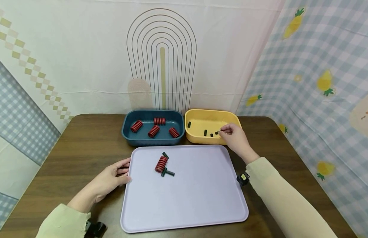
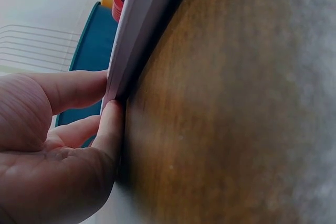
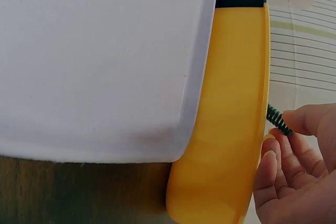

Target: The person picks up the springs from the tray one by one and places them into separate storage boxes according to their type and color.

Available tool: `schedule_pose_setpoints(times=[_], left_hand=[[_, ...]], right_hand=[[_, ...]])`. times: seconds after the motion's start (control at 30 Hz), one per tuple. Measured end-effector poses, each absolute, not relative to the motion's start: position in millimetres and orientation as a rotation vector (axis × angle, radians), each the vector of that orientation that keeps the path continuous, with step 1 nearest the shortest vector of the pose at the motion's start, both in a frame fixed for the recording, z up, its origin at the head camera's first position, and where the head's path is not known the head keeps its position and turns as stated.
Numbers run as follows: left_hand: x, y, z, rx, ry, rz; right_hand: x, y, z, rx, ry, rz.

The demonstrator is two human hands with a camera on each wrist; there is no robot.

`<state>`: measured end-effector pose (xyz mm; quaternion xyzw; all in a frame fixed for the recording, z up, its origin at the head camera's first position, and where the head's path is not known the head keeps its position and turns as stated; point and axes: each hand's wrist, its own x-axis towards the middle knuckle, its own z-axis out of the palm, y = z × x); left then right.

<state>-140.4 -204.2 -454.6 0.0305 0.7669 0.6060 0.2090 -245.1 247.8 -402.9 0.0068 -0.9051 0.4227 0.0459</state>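
In the head view, the step in hand looks to be handling one small green spring [image 1: 217, 133] at the yellow box [image 1: 199, 123], near the table's [image 1: 68, 155] far edge; whether it is being lifted or laid down, I cannot tell. The right hand [image 1: 236, 139] pinches it near the box's front edge, other green pieces [image 1: 205, 132] lying inside. On the tray [image 1: 187, 201], towards its far left corner, a red spring [image 1: 161, 164] lies among three green springs [image 1: 170, 173]. The blue box [image 1: 152, 142] bears more red springs [image 1: 153, 131].

In the left wrist view, the left hand [image 2: 58, 145] is loosely bent, thumb and fingers parted, tips touching the tray's left edge.

In the right wrist view, thumb and fingertips close narrowly on the spring just past the yellow rim; the next move probably calls for a light, steady pinch that keeps the coil clear of that rim
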Motion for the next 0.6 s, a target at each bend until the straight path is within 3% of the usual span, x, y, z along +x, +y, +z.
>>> schedule_pose_setpoints(times=[0.6], left_hand=[[-141.8,-204.0,-456.1,0.085,2.127,1.705]], right_hand=[[-242.5,240.3,-404.5,0.089,-2.737,1.35]])
